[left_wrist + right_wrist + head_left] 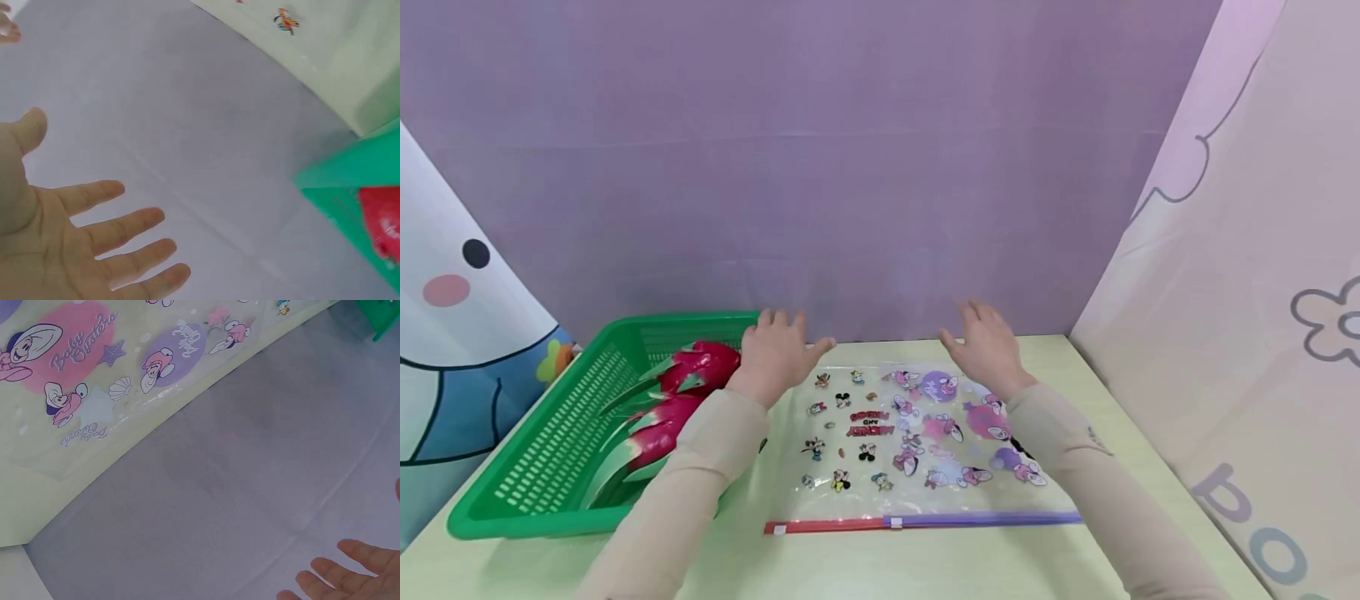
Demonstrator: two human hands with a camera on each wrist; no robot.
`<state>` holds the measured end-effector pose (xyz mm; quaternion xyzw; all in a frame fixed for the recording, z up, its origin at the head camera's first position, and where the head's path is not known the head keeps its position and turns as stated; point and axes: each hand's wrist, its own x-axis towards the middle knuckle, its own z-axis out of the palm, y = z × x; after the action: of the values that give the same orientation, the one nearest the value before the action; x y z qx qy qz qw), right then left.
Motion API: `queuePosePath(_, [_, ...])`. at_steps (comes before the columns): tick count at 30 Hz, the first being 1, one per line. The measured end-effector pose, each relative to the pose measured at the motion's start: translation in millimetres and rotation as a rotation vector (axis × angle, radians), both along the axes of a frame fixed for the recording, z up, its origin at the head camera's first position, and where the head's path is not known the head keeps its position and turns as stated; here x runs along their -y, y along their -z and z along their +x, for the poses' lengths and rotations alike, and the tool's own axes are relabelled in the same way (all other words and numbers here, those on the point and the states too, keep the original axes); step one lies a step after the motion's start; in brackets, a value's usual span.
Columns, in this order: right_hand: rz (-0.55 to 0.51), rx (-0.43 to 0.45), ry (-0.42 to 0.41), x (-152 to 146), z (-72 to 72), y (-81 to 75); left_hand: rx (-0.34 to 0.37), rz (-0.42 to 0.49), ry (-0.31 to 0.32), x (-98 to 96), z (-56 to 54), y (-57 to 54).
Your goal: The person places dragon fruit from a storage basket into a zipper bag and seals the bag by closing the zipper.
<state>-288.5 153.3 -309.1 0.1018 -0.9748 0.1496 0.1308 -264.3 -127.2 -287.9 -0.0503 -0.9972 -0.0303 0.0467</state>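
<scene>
Both hands are held out over the back of the table with nothing in them. The left hand [775,354] has its fingers spread beside the basket's back right corner; its palm and straight fingers show in the left wrist view. Over the back right of the table, the right hand [988,346] is also extended, and its fingers [331,578] appear low in the right wrist view. Below and between the arms lie two clear printed zip bags, a red-zipped one [842,433] overlapping a purple-zipped one [955,433]. Their slider zips face the front edge.
A green plastic basket [512,525] stands at the left, holding red dragon fruits [662,425] with green leaf tips, partly hidden by the left arm. A purple cloth [880,167] hangs behind the table [820,571]; printed cloths [1240,317] hang at both sides.
</scene>
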Motion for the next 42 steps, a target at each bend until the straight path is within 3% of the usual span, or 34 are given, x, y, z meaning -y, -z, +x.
queuePosePath(4, [-0.016, -0.016, -0.031, -6, 10.0, -1.2, -0.063, -0.039, 0.076, -6.4, 16.3, -3.3])
queuePosePath(6, [-0.033, -0.025, -0.042, -11, 16.5, -0.5, -0.091, -0.006, 0.131, -8.8, 24.3, -2.0])
queuePosePath(9, [-0.082, -0.045, -0.057, -16, 27.1, 2.5, -0.079, 0.125, 0.201, -12.4, 37.1, 1.5])
queuePosePath(13, [-0.154, -0.084, -0.089, -23, 40.2, 8.4, 0.013, 0.306, 0.257, -14.9, 54.7, 7.7])
queuePosePath(18, [-0.231, -0.091, -0.152, -28, 52.4, 16.3, 0.026, 0.403, 0.312, -12.2, 73.2, 14.9])
queuePosePath(21, [-0.261, -0.073, -0.198, -30, 59.9, 23.0, -0.001, 0.447, 0.349, -10.9, 83.4, 24.3])
queuePosePath(26, [-0.225, -0.014, -0.269, -39, 71.3, 42.5, 0.019, 0.476, 0.385, -10.2, 99.7, 51.9])
queuePosePath(32, [-0.224, 0.050, -0.408, -54, 80.6, 67.0, 0.142, 0.548, 0.381, -8.4, 107.9, 77.9])
queuePosePath(36, [-0.239, 0.119, -0.488, -60, 84.7, 79.9, 0.165, 0.580, 0.411, -7.3, 108.2, 88.2])
queuePosePath(42, [-0.227, 0.176, -0.521, -67, 97.3, 98.1, 0.224, 0.611, 0.467, -7.3, 105.4, 98.4])
